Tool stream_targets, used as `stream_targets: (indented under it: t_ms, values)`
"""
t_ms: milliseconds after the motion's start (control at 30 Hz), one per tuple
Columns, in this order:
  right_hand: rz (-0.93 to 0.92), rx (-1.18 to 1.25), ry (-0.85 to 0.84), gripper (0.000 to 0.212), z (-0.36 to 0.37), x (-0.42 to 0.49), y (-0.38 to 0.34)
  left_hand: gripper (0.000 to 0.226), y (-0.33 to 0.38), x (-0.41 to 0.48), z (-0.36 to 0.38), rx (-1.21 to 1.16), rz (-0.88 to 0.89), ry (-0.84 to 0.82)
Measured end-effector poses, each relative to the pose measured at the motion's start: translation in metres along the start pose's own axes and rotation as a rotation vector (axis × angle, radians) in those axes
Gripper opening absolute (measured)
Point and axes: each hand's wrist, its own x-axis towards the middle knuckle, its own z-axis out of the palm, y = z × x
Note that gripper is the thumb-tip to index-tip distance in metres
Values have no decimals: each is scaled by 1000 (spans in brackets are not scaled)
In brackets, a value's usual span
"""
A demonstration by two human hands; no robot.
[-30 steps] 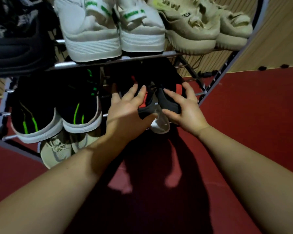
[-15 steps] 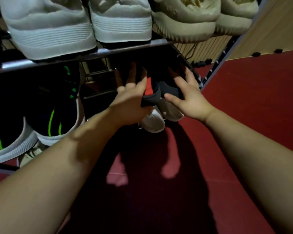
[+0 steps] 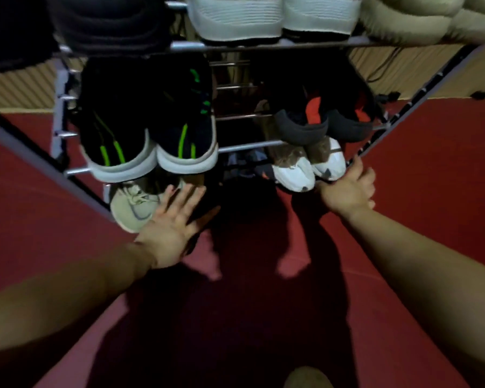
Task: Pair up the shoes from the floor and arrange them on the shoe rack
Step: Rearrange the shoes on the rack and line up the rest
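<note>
A dark pair of shoes with red tongues and white toes (image 3: 303, 130) sits on the right of the middle shelf of the metal shoe rack (image 3: 247, 147). My right hand (image 3: 347, 191) is just below and to the right of that pair, by the rack's right side rail. Its fingers are loosely curled and hold nothing. My left hand (image 3: 174, 225) is spread flat, low in front of the rack, beside a beige shoe (image 3: 132, 203) at the bottom level. A black pair with green stripes (image 3: 179, 130) fills the left of the middle shelf.
On the top shelf stand a white pair (image 3: 235, 21), a beige pair (image 3: 403, 21) and dark shoes (image 3: 104, 26). Red floor (image 3: 431, 177) lies around the rack. A beige rounded thing (image 3: 308, 376) shows at the bottom edge. Cables hang behind the rack at the right.
Both hands have let go of the dark red-tongued pair, which now rests on the middle shelf. They have drawn back and down, the left toward the beige shoe.
</note>
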Motion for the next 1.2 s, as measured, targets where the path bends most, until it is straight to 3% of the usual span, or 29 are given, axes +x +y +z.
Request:
stream_targets:
  t_ms: [67, 167, 233, 367, 467, 600, 833, 1000, 1100, 1200]
  values:
    - [-56, -100, -76, 82, 17, -16, -16, 106, -13, -19, -4, -57, -262, -71]
    - [-287, -189, -129, 78, 44, -41, -48, 94, -32, -24, -12, -260, -659, -260]
    - [-446, -206, -212, 79, 58, -56, -68, 96, -41, -25, -13, -428, -788, -285]
    - [-666, -395, -322, 89, 84, -83, -94, 85, -43, -28, 4, -362, -651, -431]
    - [-655, -453, -427, 97, 100, -98, -109, 97, -41, -34, 0, -347, -624, -447]
    - [-622, -456, -417, 96, 124, -107, -129, 102, -38, -45, -8, -380, -602, -438]
    - [-596, -279, -442, 110, 156, -116, -139, 90, -29, -66, -10, -475, -667, -440]
    - [-528, -108, -457, 92, 145, -114, -132, 91, -21, -82, -28, -470, -711, -519]
    - [-594, -180, -447, 88, 127, -114, -118, 91, -16, -81, -30, -488, -735, -454]
    - [-677, -300, -393, 93, 110, -112, -99, 92, -15, -68, -19, -468, -699, -233]
